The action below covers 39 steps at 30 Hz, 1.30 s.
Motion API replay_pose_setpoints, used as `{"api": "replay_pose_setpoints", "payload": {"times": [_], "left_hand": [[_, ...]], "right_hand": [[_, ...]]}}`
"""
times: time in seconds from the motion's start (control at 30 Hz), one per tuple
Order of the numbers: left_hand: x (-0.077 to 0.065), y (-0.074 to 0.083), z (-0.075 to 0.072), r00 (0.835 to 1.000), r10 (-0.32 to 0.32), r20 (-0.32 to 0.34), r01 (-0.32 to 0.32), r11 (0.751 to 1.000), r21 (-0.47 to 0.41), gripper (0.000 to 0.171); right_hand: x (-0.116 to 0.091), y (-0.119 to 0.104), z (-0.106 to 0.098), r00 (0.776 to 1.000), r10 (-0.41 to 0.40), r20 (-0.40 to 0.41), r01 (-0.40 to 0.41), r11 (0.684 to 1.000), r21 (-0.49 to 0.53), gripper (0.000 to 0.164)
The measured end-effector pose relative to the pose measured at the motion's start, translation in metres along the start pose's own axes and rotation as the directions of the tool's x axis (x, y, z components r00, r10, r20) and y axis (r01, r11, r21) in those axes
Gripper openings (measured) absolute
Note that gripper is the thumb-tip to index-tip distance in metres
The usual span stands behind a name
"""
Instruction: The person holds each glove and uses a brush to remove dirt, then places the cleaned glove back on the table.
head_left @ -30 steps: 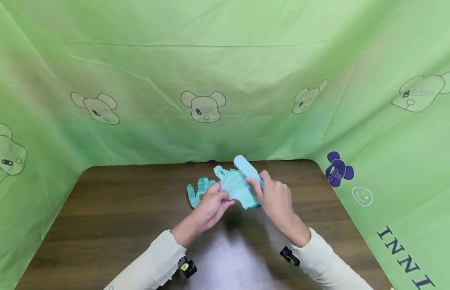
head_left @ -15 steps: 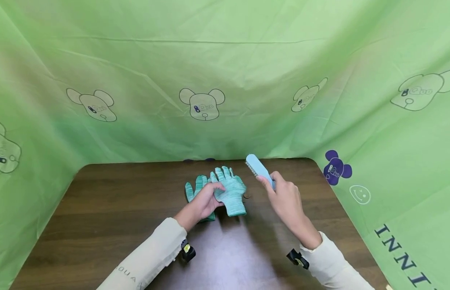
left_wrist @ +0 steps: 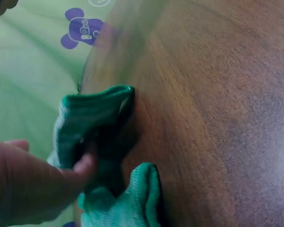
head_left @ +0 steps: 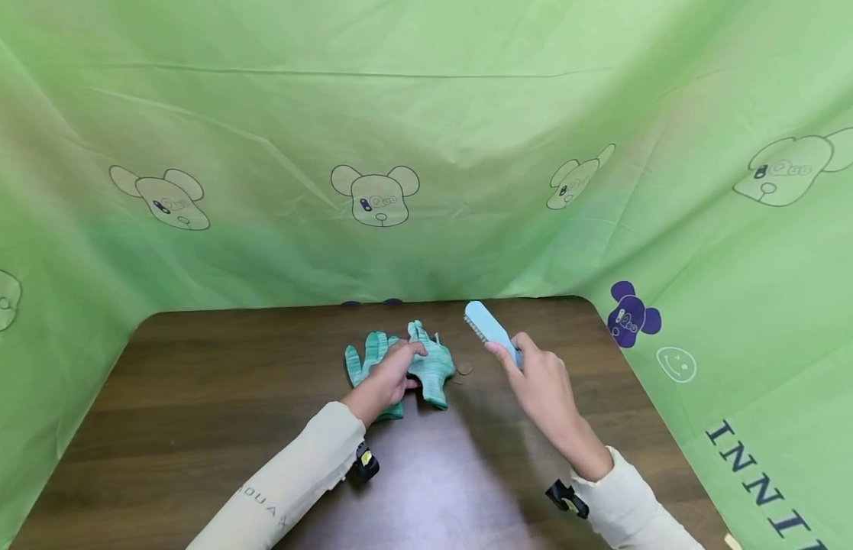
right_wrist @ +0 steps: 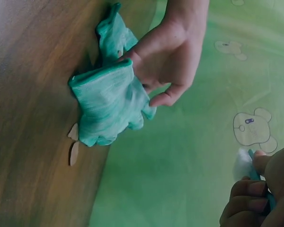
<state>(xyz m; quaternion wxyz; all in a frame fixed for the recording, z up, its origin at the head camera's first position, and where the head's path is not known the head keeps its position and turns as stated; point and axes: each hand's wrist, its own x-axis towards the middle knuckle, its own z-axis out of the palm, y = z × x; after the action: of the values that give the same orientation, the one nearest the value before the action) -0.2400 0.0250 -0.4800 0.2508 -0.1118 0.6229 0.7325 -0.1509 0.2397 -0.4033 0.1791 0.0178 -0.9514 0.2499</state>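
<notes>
In the head view, my left hand (head_left: 392, 368) pinches a teal knitted glove (head_left: 434, 365) between thumb and fingers, with the cuff hanging toward me. A second teal glove (head_left: 357, 365) lies on the table, partly hidden under that hand. My right hand (head_left: 544, 382) grips the handle of a light blue brush (head_left: 488, 324), bristles facing left, held apart from the gloves on their right. The right wrist view shows the held glove (right_wrist: 106, 101) from the cuff side, the left thumb against it. Blur softens the held glove's dark folds (left_wrist: 102, 137) in the left wrist view.
Small brown flat pieces (right_wrist: 73, 153), like leaf bits, lie on the wooden table (head_left: 227, 428) beside the held glove. A green printed cloth (head_left: 275, 260) rises behind the table and along both sides.
The brush was against the glove a second ago; it has since moved off to the right. My left hand has turned the glove and shifted slightly left. The brown pieces have come into sight.
</notes>
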Motion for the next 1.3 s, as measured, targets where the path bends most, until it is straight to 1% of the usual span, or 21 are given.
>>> {"api": "replay_pose_setpoints", "payload": {"times": [0.07,0.13,0.23,0.33,0.37,0.43,0.5,0.57,0.63,0.7,0.73,0.8,0.83,0.87,0.9,0.97,1.0,1.07,1.1,1.17,1.3], "left_hand": [[-0.005,0.003,0.002,0.999,0.018,-0.044,-0.015,0.998,0.059,0.088],[-0.01,0.006,0.005,0.997,0.036,-0.063,-0.028,0.993,0.116,0.088],[-0.015,0.012,0.008,0.998,0.047,-0.05,-0.038,0.986,0.165,0.09],[-0.024,0.021,0.008,0.999,0.049,-0.009,-0.045,0.973,0.227,0.09],[-0.028,0.025,0.007,0.999,0.051,0.004,-0.05,0.965,0.258,0.089],[-0.037,0.034,0.002,0.997,0.078,0.024,-0.082,0.936,0.343,0.083],[-0.044,0.044,-0.005,0.993,0.119,0.027,-0.118,0.881,0.458,0.075],[-0.049,0.051,-0.015,0.985,0.174,0.009,-0.145,0.79,0.596,0.066],[-0.052,0.054,-0.027,0.969,0.247,-0.021,-0.155,0.67,0.726,0.058],[-0.052,0.051,-0.041,0.948,0.311,-0.061,-0.128,0.551,0.824,0.053],[-0.051,0.048,-0.047,0.937,0.34,-0.082,-0.107,0.502,0.858,0.052],[-0.049,0.039,-0.059,0.914,0.385,-0.126,-0.059,0.434,0.899,0.05],[-0.047,0.033,-0.065,0.906,0.397,-0.146,-0.036,0.416,0.909,0.051],[-0.044,0.028,-0.069,0.901,0.4,-0.165,-0.015,0.41,0.912,0.052],[-0.041,0.022,-0.072,0.897,0.401,-0.184,0.002,0.414,0.91,0.055],[-0.036,0.011,-0.076,0.889,0.401,-0.221,0.022,0.445,0.895,0.061],[-0.033,0.006,-0.077,0.884,0.402,-0.237,0.025,0.467,0.884,0.062],[-0.026,-0.003,-0.075,0.876,0.403,-0.264,0.031,0.5,0.865,0.067],[-0.023,-0.007,-0.073,0.871,0.406,-0.276,0.034,0.511,0.859,0.069],[-0.018,-0.014,-0.07,0.861,0.419,-0.289,0.042,0.507,0.861,0.068],[-0.011,-0.024,-0.065,0.837,0.466,-0.286,0.053,0.451,0.891,0.06]], "right_hand": [[-0.001,0.0,0.0,1.0,0.005,0.001,-0.005,1.0,0.0,0.034],[-0.001,0.001,0.0,1.0,0.011,0.006,-0.011,1.0,-0.002,0.034],[-0.001,0.001,0.001,1.0,0.013,0.017,-0.013,1.0,-0.002,0.034],[-0.001,0.001,0.002,1.0,0.005,0.022,-0.005,1.0,0.0,0.034],[-0.001,0.001,0.002,1.0,-0.001,0.02,0.001,1.0,0.0,0.034],[-0.001,0.0,0.002,1.0,-0.014,0.016,0.014,1.0,0.0,0.033],[0.0,0.0,0.002,1.0,-0.021,0.015,0.021,1.0,0.0,0.033],[0.0,0.001,0.001,1.0,-0.024,0.016,0.024,1.0,0.001,0.032],[-0.001,0.001,0.0,1.0,-0.02,0.018,0.02,1.0,0.0,0.033],[-0.001,0.003,0.0,1.0,-0.012,0.023,0.012,1.0,-0.002,0.033],[-0.002,0.003,0.001,1.0,-0.008,0.027,0.008,1.0,-0.004,0.034],[-0.002,0.004,0.002,0.999,0.002,0.037,-0.001,1.0,-0.008,0.034],[-0.003,0.005,0.002,0.999,0.005,0.044,-0.005,1.0,-0.009,0.035],[-0.003,0.005,0.003,0.999,0.007,0.049,-0.006,1.0,-0.011,0.035],[-0.003,0.005,0.004,0.999,0.008,0.054,-0.007,1.0,-0.011,0.035],[-0.004,0.005,0.005,0.998,0.007,0.059,-0.007,1.0,-0.01,0.035],[-0.005,0.005,0.006,0.998,0.008,0.061,-0.007,1.0,-0.008,0.035],[-0.006,0.006,0.006,0.998,0.01,0.064,-0.009,1.0,-0.006,0.035],[-0.006,0.006,0.006,0.998,0.011,0.067,-0.011,1.0,-0.003,0.035],[-0.007,0.006,0.005,0.997,0.014,0.071,-0.014,1.0,0.001,0.036],[-0.008,0.007,0.004,0.996,0.02,0.083,-0.021,1.0,0.004,0.037]]}}
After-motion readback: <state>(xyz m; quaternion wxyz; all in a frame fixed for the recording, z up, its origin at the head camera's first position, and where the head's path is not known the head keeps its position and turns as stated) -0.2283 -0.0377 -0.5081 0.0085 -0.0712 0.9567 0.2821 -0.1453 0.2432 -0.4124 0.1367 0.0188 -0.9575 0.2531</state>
